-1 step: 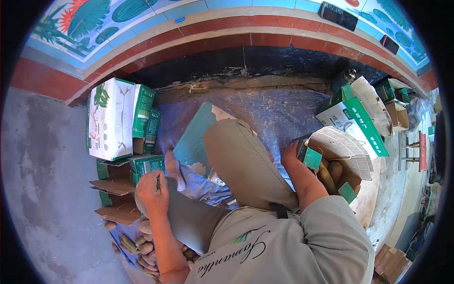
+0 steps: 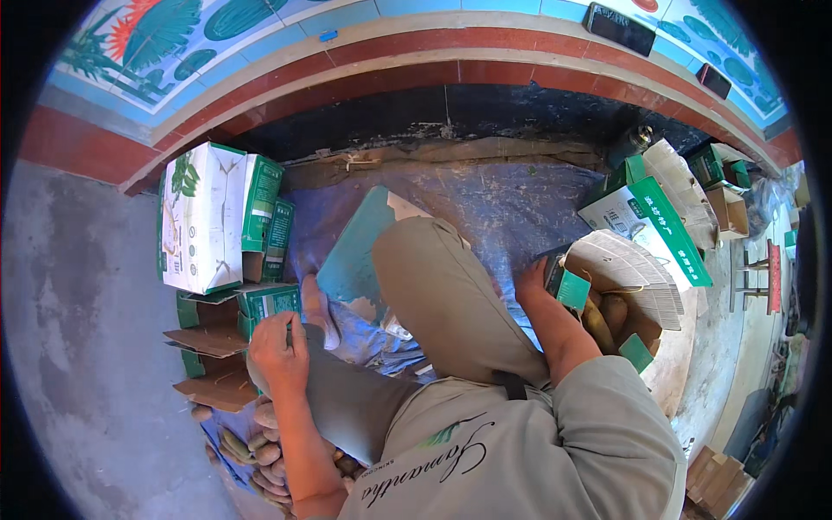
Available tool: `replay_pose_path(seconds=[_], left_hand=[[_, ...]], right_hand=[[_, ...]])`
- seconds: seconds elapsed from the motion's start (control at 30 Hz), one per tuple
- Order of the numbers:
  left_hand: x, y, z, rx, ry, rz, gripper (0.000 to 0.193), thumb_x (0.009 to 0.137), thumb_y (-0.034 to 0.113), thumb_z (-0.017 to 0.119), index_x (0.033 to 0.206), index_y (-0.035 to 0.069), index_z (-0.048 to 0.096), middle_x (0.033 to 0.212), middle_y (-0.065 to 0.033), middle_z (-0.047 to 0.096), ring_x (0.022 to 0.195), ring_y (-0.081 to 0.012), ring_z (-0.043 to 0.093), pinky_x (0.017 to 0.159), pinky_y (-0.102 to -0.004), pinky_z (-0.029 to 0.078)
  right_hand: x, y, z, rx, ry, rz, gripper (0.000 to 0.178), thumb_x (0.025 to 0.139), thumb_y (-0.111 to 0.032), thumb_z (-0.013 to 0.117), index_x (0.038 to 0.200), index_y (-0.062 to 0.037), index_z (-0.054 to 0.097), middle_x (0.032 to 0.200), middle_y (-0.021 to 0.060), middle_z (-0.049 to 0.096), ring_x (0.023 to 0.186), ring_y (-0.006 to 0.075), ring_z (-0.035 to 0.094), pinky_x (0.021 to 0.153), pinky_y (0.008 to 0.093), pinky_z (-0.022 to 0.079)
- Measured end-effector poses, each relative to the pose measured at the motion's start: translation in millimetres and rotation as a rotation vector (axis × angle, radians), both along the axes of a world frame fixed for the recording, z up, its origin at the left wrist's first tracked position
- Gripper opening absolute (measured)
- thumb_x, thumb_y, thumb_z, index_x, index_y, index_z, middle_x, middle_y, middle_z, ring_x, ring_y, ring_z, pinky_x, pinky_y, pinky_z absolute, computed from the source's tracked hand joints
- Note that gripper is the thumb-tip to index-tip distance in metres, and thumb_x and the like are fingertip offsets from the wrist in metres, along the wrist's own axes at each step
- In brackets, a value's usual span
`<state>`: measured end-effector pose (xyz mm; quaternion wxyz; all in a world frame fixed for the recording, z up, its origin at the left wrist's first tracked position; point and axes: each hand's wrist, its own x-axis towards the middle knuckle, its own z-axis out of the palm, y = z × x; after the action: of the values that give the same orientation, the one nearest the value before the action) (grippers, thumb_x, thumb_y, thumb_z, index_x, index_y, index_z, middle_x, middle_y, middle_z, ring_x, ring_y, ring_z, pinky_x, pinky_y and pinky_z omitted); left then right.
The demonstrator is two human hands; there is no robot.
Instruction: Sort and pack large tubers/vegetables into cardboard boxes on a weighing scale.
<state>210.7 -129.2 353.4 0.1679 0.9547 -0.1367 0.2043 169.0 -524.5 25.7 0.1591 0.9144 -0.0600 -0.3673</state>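
Observation:
My left hand [image 2: 279,348], fingers curled and thumb against the forefinger, rests over my bent left knee, beside a stack of green-and-white cartons. What its fingers enclose, if anything, is hidden. At the right, my right hand [image 2: 532,284] is closed on the left side of an open carton [image 2: 572,289] with its flaps raised; its fingertips are partly hidden. Inside the carton lie several long yellow-brown roots [image 2: 598,328], like sweet potatoes. A pale corrugated sheet [image 2: 628,264] stands up along the carton's far side.
White-and-green cartons [image 2: 204,221] stand at the left, above open cartons [image 2: 212,338]. Loose roots [image 2: 267,455] lie below them. A turquoise board [image 2: 360,243] sits on the blue ground sheet [image 2: 485,186]. Another carton [image 2: 641,217] stands at the far right, near the low wall [image 2: 451,52].

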Motion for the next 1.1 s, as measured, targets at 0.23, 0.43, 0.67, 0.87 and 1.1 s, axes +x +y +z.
replay_pose_path(seconds=[0.23, 0.43, 0.67, 0.87, 1.1], left_hand=[[0, 5, -1, 0.021, -0.016, -0.025, 0.006, 0.074, -0.001, 0.064, 0.077, 0.001, 0.059, 0.074, -0.0117, 0.061, 0.068, -0.0282, 0.058, 0.063, -0.0361, 0.046], [-1, 1, 0, 0.014, -0.012, -0.026, 0.006, 0.075, -0.001, 0.064, 0.077, 0.0, 0.059, 0.074, -0.0118, 0.06, 0.067, -0.0278, 0.057, 0.062, -0.0364, 0.045], [1, 0, -2, 0.03, -0.016, -0.012, 0.004, 0.076, 0.001, 0.063, 0.077, 0.001, 0.059, 0.073, -0.0126, 0.059, 0.067, -0.0292, 0.057, 0.061, -0.0373, 0.045], [-1, 1, -1, 0.027, -0.018, -0.004, 0.005, 0.076, 0.001, 0.063, 0.076, 0.001, 0.058, 0.073, -0.0132, 0.059, 0.067, -0.0303, 0.057, 0.062, -0.0378, 0.045], [-5, 4, -1, 0.055, 0.025, 0.015, 0.007, 0.081, 0.005, 0.06, 0.082, -0.002, 0.059, 0.081, -0.0144, 0.062, 0.074, -0.0302, 0.06, 0.068, -0.0357, 0.047]], right_hand=[[-14, -11, 25, 0.018, 0.126, 0.111, 0.042, 0.081, -0.029, 0.054, 0.12, -0.0117, 0.059, 0.131, 0.0154, 0.048, 0.129, 0.0399, 0.032, 0.103, 0.066, 0.006], [-58, -36, 26, -0.01, 0.168, 0.088, 0.042, 0.08, -0.031, 0.057, 0.116, -0.0118, 0.062, 0.131, 0.0164, 0.049, 0.129, 0.0407, 0.031, 0.101, 0.0678, 0.006], [-168, -106, 15, -0.115, 0.19, 0.031, 0.04, 0.081, -0.031, 0.053, 0.115, -0.012, 0.063, 0.13, 0.0143, 0.049, 0.131, 0.0397, 0.027, 0.102, 0.0676, 0.004], [-223, -153, 36, -0.209, 0.305, -0.159, 0.042, 0.085, -0.031, 0.049, 0.121, -0.0116, 0.057, 0.136, 0.0139, 0.042, 0.132, 0.0369, 0.026, 0.103, 0.0656, 0.006], [-232, -192, 60, -0.162, 0.309, -0.576, 0.042, 0.085, -0.029, 0.051, 0.124, -0.012, 0.056, 0.134, 0.0107, 0.047, 0.132, 0.0337, 0.031, 0.1, 0.0647, 0.02]])
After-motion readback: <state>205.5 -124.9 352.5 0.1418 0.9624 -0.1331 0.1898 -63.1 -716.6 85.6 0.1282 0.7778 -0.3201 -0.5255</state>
